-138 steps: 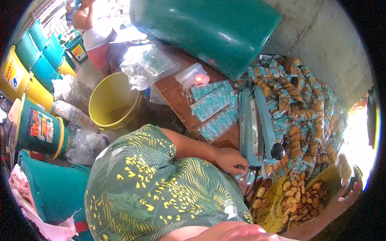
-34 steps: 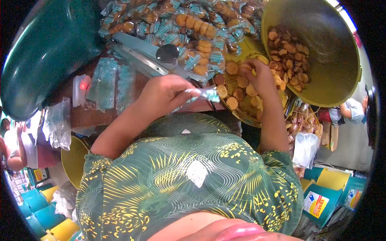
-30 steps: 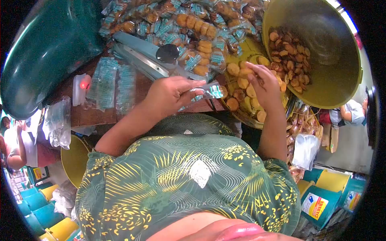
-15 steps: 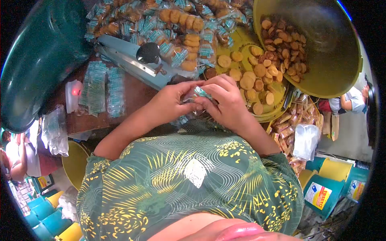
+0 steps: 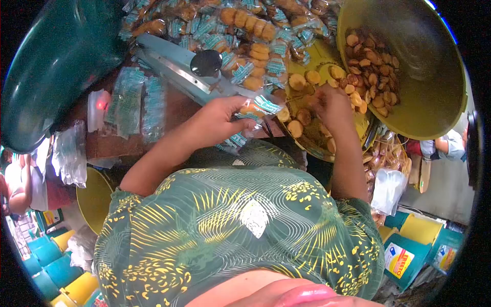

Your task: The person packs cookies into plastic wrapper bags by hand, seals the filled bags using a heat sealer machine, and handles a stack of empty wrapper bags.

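Between the thumb and fingers of my left hand (image 5: 225, 121) is a clear plastic packet (image 5: 267, 105) with turquoise print; at least one round cookie shows inside it. My right hand (image 5: 333, 106) reaches down into a yellow tray (image 5: 321, 51) of loose round cookies (image 5: 297, 82). Its fingers are curled among the cookies and slightly blurred, so what they grip is hidden. Just beyond my left hand lies a light-blue bag sealer (image 5: 176, 71) with a black round knob (image 5: 206, 63).
Filled cookie packets (image 5: 248, 25) are heaped at the back. A tilted yellow tub (image 5: 409, 77) of cookies stands right, a dark green tub (image 5: 61, 66) left. Printed flat bags (image 5: 125, 105) lie on the brown table (image 5: 176, 105). Stacked buckets (image 5: 409, 253) are at lower right.
My hands, together around the packet before, are now apart. My right hand has moved right into the cookie tray, while my left keeps the packet. The view has shifted slightly.
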Motion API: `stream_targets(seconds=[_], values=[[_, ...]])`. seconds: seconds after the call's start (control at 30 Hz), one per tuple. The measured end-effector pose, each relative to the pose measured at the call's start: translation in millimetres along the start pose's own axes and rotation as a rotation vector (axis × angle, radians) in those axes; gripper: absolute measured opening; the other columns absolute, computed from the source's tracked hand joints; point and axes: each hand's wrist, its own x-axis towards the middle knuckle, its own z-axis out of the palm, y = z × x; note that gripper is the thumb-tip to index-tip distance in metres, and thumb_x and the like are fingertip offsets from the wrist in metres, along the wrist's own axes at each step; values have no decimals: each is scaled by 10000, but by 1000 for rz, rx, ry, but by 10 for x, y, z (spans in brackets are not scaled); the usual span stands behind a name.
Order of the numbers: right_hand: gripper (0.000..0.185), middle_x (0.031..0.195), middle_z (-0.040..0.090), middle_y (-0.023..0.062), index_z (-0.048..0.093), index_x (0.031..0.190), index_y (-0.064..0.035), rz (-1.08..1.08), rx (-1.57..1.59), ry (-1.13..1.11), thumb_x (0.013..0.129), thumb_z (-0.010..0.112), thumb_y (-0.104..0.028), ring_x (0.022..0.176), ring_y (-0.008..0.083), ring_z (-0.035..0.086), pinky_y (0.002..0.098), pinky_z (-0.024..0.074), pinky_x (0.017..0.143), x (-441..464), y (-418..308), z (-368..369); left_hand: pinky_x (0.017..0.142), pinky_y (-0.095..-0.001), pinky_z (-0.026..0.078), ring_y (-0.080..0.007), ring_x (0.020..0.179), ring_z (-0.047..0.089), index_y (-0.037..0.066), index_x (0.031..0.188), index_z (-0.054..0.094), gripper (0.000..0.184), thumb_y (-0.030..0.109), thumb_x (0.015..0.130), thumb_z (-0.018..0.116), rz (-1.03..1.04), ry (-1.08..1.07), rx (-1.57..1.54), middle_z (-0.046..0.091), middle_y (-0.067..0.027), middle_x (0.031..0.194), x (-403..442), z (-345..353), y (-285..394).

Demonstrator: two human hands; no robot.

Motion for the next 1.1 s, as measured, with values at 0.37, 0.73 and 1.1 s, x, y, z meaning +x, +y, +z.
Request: stream_targets(seconds=[0.37, 0.73, 1.1], values=[[222, 885, 660, 96, 651, 897, -46, -502, 636, -183, 779, 767, -195, 877, 280, 631, 366, 493, 793, -84, -674, -408, 869, -295, 494, -127, 994, 614, 10, 1232, 582, 400, 190, 890, 686, -35, -98, 23, 677, -68, 1077, 77, 10, 50], [254, 858, 622, 126, 613, 912, -18, -585, 626, 43, 795, 745, -201, 849, 312, 611, 392, 487, 769, -140, -813, -162, 700, -236, 482, -74, 833, 567, 82, 1250, 507, 500, 252, 853, 759, -117, -256, -548, 618, 18, 997, 146, 208, 107], [209, 975, 660, 197, 638, 973, -5, -86, -207, 4, 883, 675, -190, 932, 383, 615, 420, 492, 803, 459, -126, 303, 783, -284, 501, -111, 855, 610, 75, 1154, 522, 433, 242, 840, 768, -190, -194, -681, 620, -16, 979, 92, 276, -27]])
